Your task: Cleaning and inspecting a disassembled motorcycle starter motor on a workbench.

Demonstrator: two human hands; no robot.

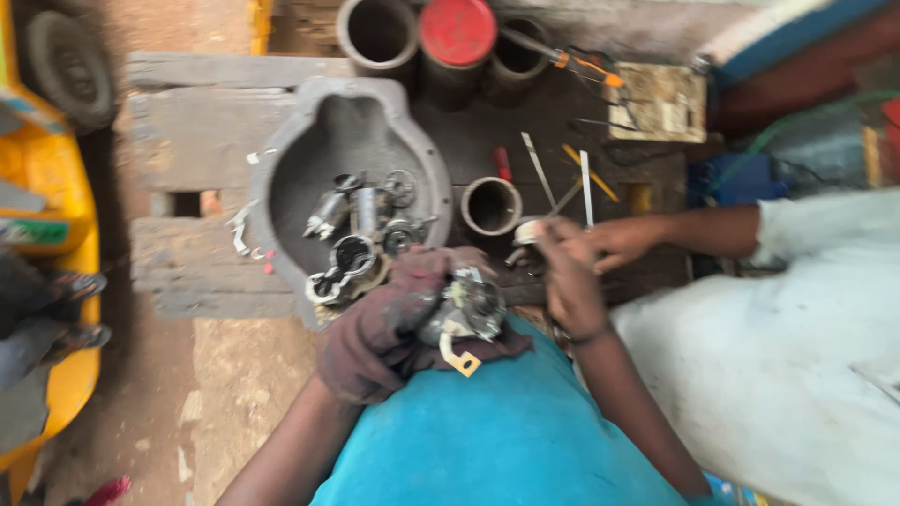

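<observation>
My left hand [380,328] is wrapped in a dark maroon rag and grips a grey metal engine part [469,307] with a small brass tab hanging below it, just above my blue-clad lap. My right hand [570,281] reaches forward to the right of that part, fingers curled near a small pale piece [528,230]; whether it holds that piece is blurred. Another person's hand [614,242], coming in from the right on a bare forearm, meets my right hand there.
A grey metal casing [281,169] on the wooden bench holds several small gears and cylinders. Metal sleeves [490,206], a red-capped can [457,30], a screwdriver and blades lie behind. A person in white sits at right. A yellow vehicle stands at left.
</observation>
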